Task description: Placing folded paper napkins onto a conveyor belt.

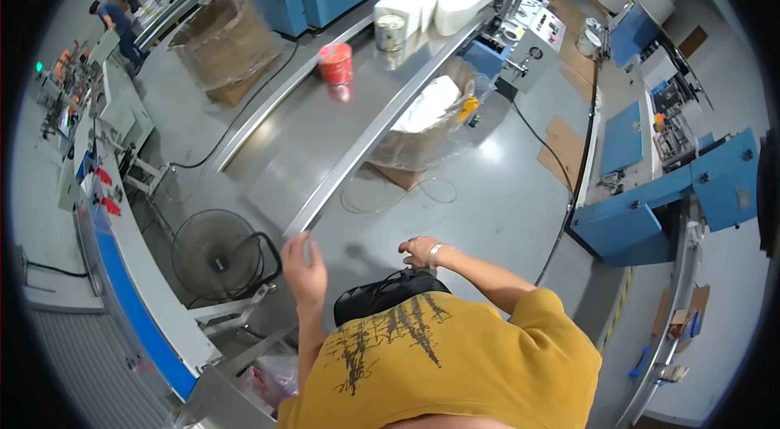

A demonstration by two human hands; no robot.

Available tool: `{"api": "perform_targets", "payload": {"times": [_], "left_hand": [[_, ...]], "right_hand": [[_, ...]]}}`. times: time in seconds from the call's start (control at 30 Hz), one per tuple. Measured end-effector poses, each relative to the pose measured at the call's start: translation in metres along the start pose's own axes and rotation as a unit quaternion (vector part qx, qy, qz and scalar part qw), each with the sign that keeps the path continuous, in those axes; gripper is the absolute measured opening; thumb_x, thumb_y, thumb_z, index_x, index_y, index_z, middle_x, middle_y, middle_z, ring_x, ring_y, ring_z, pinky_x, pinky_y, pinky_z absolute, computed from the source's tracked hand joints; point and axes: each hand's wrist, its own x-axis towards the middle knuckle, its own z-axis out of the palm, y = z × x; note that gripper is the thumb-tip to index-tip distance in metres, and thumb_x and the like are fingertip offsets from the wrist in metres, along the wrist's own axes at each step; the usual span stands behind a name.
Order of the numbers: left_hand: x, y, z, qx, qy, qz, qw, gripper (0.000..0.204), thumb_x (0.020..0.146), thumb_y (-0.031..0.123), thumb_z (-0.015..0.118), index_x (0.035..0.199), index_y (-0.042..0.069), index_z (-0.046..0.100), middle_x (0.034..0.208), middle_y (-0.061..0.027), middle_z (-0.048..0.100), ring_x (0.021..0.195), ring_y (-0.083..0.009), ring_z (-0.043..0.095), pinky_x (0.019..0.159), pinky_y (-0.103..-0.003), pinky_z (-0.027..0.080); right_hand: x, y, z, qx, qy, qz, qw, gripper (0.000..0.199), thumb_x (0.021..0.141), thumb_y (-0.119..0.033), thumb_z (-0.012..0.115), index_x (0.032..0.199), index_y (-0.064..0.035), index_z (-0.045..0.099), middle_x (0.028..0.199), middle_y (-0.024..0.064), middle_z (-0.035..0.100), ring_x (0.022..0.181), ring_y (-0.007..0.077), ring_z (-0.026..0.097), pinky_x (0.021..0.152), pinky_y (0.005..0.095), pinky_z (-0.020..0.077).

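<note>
My left hand (305, 270) is raised beside the near corner of a long metal table (276, 161). Its fingers are apart and hold nothing; whether they touch the table's edge I cannot tell. In front of my body hangs my right hand (419, 250), with a light band on the wrist. Its fingers are loosely bent and apart, with nothing seen in them. Farther up the table stand a red tub (335, 63) and a pale, stained can (390, 32). White stacked pieces (439, 5) lie at the table's far end, against a blue machine.
A plastic-lined bin (414, 136) with white material stands right of the table. On the left are a large lined carton (223, 35), a round mesh-like bin (213, 254) and a conveyor with a blue belt (134, 307). Cables cross the floor. Two people work far left.
</note>
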Motion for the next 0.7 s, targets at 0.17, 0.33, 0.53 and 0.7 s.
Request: {"api": "perform_targets", "payload": {"times": [0.17,0.33,0.53,0.7], "left_hand": [[0.046,0.091,0.123,-0.048,-0.027,0.118,0.991,0.021,0.083,0.008,0.063,0.104,0.005,0.062,0.102,-0.0142,0.061,0.096,-0.0330,0.058,0.084,-0.040,0.047],[0.091,0.173,0.214,-0.070,-0.133,0.137,0.979,0.021,0.083,0.009,0.064,0.104,0.004,0.064,0.104,-0.0132,0.062,0.097,-0.0318,0.059,0.083,-0.039,0.048],[0.206,0.178,0.327,-0.301,-0.152,-0.034,0.941,0.033,0.090,0.009,0.057,0.119,-0.006,0.056,0.111,-0.0156,0.064,0.097,-0.0183,0.063,0.084,-0.027,0.049],[0.331,0.186,0.416,-0.389,-0.082,-0.147,0.906,0.050,0.089,0.010,0.058,0.131,-0.009,0.041,0.129,-0.0224,0.050,0.120,-0.0261,0.049,0.103,-0.034,0.036]], "right_hand": [[-0.050,0.123,-0.020,0.051,0.063,0.084,0.993,0.039,0.082,-0.032,0.065,0.113,-0.0089,0.061,0.103,0.0162,0.067,0.096,0.0345,0.063,0.083,0.0427,0.0502],[-0.072,0.204,-0.067,0.120,0.105,0.146,0.976,0.039,0.084,-0.033,0.063,0.114,-0.0076,0.062,0.099,0.0161,0.068,0.093,0.0335,0.065,0.084,0.0406,0.0506],[-0.027,0.223,-0.183,0.214,0.230,0.071,0.947,0.035,0.086,-0.030,0.061,0.110,-0.0055,0.062,0.090,0.0149,0.068,0.082,0.0316,0.066,0.074,0.0378,0.0516],[0.017,0.214,-0.276,0.247,0.271,0.008,0.930,0.030,0.087,-0.024,0.061,0.111,-0.0050,0.062,0.094,0.0160,0.068,0.088,0.0306,0.067,0.077,0.0383,0.0522]]}}
